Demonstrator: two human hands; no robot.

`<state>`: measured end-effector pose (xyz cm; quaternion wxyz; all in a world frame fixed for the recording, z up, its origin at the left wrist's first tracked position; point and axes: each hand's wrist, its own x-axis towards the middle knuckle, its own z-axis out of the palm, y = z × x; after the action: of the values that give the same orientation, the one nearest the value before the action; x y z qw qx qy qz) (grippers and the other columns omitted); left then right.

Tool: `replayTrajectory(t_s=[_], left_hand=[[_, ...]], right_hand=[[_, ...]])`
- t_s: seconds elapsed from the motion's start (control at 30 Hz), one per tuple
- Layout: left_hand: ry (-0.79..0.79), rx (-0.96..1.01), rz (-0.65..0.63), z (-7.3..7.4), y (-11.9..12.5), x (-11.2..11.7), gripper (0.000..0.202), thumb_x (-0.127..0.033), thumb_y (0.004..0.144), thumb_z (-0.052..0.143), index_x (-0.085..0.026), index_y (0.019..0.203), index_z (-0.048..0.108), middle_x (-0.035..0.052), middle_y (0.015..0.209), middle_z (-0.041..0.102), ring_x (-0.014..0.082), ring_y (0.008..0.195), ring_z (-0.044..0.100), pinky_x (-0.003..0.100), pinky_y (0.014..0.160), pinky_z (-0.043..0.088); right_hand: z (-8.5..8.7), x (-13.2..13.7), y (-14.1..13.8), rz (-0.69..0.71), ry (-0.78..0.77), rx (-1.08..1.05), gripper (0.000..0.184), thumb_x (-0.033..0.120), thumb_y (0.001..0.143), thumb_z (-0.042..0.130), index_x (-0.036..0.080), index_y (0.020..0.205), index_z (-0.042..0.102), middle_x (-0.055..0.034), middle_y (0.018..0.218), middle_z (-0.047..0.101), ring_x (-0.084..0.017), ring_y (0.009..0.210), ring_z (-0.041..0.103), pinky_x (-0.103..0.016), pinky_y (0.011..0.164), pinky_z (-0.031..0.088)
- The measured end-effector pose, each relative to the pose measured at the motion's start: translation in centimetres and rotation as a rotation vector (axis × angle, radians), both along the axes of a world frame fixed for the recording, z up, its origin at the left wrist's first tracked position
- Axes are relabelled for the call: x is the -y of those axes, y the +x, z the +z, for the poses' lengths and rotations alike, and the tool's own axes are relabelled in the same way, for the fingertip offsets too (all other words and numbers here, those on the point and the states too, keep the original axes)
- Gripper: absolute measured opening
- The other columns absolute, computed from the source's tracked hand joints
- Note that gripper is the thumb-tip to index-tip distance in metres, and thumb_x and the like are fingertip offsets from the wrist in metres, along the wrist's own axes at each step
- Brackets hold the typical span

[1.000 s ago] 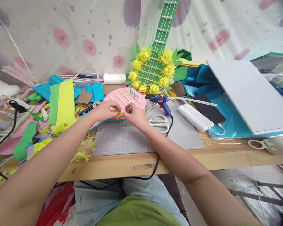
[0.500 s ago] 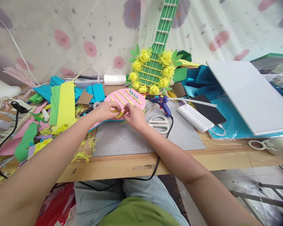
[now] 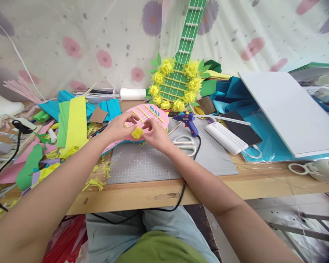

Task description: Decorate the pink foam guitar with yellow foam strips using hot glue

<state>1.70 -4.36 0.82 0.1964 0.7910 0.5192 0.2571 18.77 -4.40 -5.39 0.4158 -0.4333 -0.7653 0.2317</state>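
A yellow paper flower (image 3: 137, 133) sits near the front edge of a pink paper guitar (image 3: 142, 113), which has yellow bars, white strings and small blue pegs. My left hand (image 3: 120, 127) is over the guitar's left part, its thumb beside the flower and its fingers curved and apart. On the flower's other side, my right hand (image 3: 157, 135) has its thumb close to the petals and its fingers loosely spread. Neither hand appears to grip anything; whether the thumbs still touch the petals I cannot tell. The guitar's left end is partly hidden by my left forearm.
Right of my hands lie scissors (image 3: 184, 145) and a blue glue gun (image 3: 189, 122) on a grey cutting mat (image 3: 142, 164). A green paper guitar (image 3: 178, 78) with yellow flowers leans behind. Paper scraps (image 3: 94, 182) litter the left; a white board (image 3: 293, 113) lies right.
My fingers have come apart from their pinch around the yellow flower. It now shows between my hands on the pink guitar, and my left hand has shifted slightly left and up.
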Motion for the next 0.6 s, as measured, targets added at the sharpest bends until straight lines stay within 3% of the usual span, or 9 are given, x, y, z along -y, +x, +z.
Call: replayTrajectory(t_s=[0.13, 0.27, 0.37, 0.47, 0.6], left_hand=[[0.030, 0.007, 0.026, -0.2, 0.0, 0.2, 0.027, -0.023, 0.070, 0.051, -0.019, 0.097, 0.055, 0.0048, 0.104, 0.063, 0.0176, 0.096, 0.060, 0.033, 0.087, 0.047], [0.037, -0.024, -0.027, -0.9, 0.2, 0.4, 0.030, -0.018, 0.070, 0.046, -0.019, 0.099, 0.054, 0.0048, 0.103, 0.065, 0.0171, 0.096, 0.060, 0.033, 0.089, 0.046], [-0.004, -0.065, -0.056, -1.2, 0.3, 0.5, 0.038, -0.016, 0.071, 0.043, -0.020, 0.107, 0.053, 0.0032, 0.104, 0.066, 0.0177, 0.099, 0.059, 0.033, 0.085, 0.048], [-0.042, -0.094, -0.078, -1.1, 0.7, 0.5, 0.048, -0.013, 0.070, 0.039, -0.022, 0.115, 0.052, 0.0013, 0.106, 0.067, 0.0184, 0.104, 0.057, 0.032, 0.085, 0.047], [0.065, -0.106, 0.048, -0.5, 1.7, -0.5, 0.049, -0.016, 0.072, 0.044, -0.022, 0.120, 0.052, 0.0021, 0.109, 0.067, 0.0196, 0.101, 0.058, 0.033, 0.087, 0.046]], right_hand=[[1.0, -0.6, 1.9, -0.046, 0.014, -0.136, 0.032, 0.023, 0.069, 0.060, 0.022, 0.098, 0.045, -0.0023, 0.096, 0.064, -0.015, 0.082, 0.056, -0.031, 0.077, 0.044], [1.3, -1.7, 4.3, -0.198, -0.012, -0.210, 0.026, 0.024, 0.071, 0.058, 0.022, 0.094, 0.046, -0.0006, 0.086, 0.063, -0.014, 0.073, 0.055, -0.030, 0.071, 0.044], [1.0, -2.4, 5.5, -0.325, -0.044, -0.145, 0.018, 0.020, 0.072, 0.055, 0.022, 0.089, 0.049, 0.0001, 0.079, 0.061, -0.014, 0.069, 0.055, -0.030, 0.067, 0.042], [0.5, -2.9, 5.9, -0.354, -0.059, -0.027, 0.008, 0.019, 0.074, 0.053, 0.021, 0.082, 0.053, -0.0011, 0.079, 0.063, -0.015, 0.072, 0.056, -0.030, 0.068, 0.041], [-0.6, -3.1, 5.2, -0.322, -0.019, 0.116, 0.006, 0.020, 0.078, 0.052, 0.021, 0.081, 0.057, -0.0028, 0.083, 0.065, -0.018, 0.080, 0.056, -0.032, 0.073, 0.041]])
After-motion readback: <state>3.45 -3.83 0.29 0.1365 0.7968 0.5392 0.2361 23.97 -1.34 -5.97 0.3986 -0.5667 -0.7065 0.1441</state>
